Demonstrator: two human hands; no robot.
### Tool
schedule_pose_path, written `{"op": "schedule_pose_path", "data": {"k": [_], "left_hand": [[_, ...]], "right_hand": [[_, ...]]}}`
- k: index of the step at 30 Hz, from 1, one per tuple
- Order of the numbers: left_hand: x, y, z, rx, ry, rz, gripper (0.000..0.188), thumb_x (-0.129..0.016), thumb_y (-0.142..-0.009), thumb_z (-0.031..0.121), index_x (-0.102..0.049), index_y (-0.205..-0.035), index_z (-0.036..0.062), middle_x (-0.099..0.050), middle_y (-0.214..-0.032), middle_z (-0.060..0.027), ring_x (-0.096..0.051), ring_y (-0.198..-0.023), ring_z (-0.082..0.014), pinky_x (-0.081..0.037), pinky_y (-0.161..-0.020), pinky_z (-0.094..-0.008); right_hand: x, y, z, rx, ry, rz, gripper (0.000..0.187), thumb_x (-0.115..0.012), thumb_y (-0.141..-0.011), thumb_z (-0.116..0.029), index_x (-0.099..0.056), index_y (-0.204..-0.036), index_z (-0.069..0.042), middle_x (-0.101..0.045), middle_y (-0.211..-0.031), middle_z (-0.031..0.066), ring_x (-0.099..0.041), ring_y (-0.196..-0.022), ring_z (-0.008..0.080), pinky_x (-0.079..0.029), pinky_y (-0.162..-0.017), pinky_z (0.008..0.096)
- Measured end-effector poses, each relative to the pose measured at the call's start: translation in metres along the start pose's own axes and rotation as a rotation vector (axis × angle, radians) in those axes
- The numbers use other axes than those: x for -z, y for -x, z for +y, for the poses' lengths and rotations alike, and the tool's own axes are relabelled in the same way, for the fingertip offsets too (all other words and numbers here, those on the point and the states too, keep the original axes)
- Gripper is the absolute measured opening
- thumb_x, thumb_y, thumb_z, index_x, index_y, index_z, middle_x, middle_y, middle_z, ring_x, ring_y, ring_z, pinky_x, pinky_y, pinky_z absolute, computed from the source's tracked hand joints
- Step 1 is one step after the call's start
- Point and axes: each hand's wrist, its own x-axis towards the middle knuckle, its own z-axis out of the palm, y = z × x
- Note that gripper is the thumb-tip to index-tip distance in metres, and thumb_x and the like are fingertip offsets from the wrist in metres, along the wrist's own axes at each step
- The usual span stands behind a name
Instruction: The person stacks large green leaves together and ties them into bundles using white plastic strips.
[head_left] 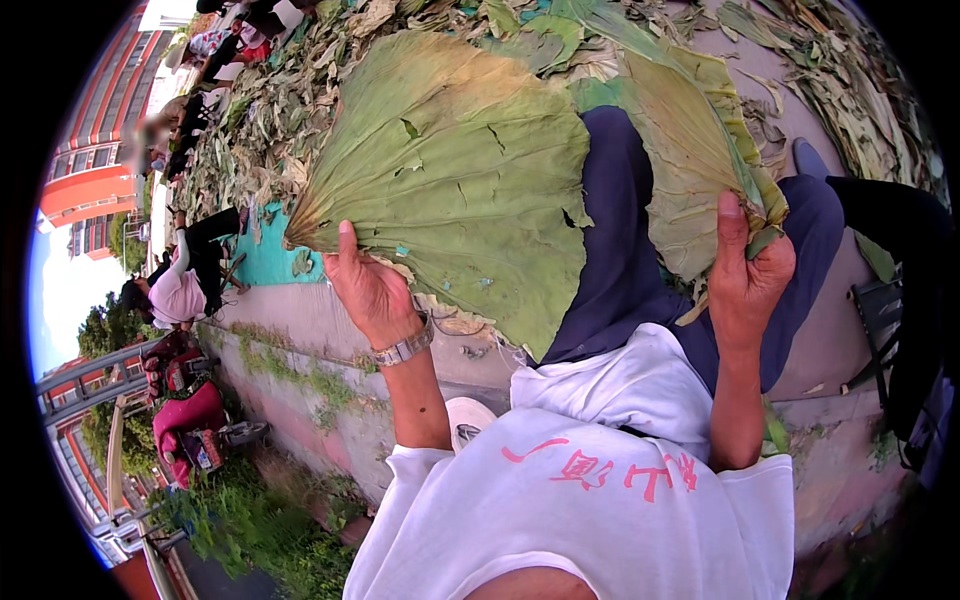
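A broad green lotus leaf (450,190), browned along its top and torn in a few spots, spreads out in front of me. My left hand (368,290) pinches its lower left edge, thumb on the near face and fingers behind. More lotus leaves (690,160), drier, yellowish and folded lengthwise, stand up over my right knee. My right hand (748,265) closes round their gathered lower end, the thumb pressed on top. A gap with my dark trouser leg (615,170) in it lies between the two holds.
A heap of dried leaves (260,150) covers the ground beyond, with another pile (860,90) at the far right. A teal sheet (280,250) lies left. A person in pink (175,290) sits at the left; a dark-clothed person's leg (890,215) is close on my right.
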Motion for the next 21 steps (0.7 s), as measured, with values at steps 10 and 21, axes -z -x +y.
{"op": "schedule_pose_path", "data": {"k": [10,21], "left_hand": [[-0.001,0.005,0.002,-0.044,0.023,0.030,0.033,-0.053,-0.084,0.000,-0.048,-0.116,0.0013,-0.055,-0.116,-0.0109,-0.054,-0.102,-0.0196,-0.043,-0.091,-0.0338],[0.002,0.001,0.010,-0.159,-0.007,0.102,0.025,-0.056,-0.084,0.004,-0.051,-0.107,-0.0010,-0.058,-0.109,-0.0125,-0.058,-0.095,-0.0197,-0.048,-0.085,-0.0346]], "right_hand": [[-0.010,0.006,-0.008,-0.031,0.026,-0.053,0.015,-0.056,-0.087,-0.010,-0.059,-0.088,0.005,-0.049,-0.065,-0.0030,-0.039,-0.060,0.0048,-0.032,-0.053,0.0209],[-0.017,0.019,0.000,-0.033,0.004,-0.089,0.018,-0.058,-0.087,-0.014,-0.058,-0.085,0.005,-0.046,-0.061,-0.0024,-0.036,-0.056,0.0049,-0.030,-0.050,0.0221]]}}
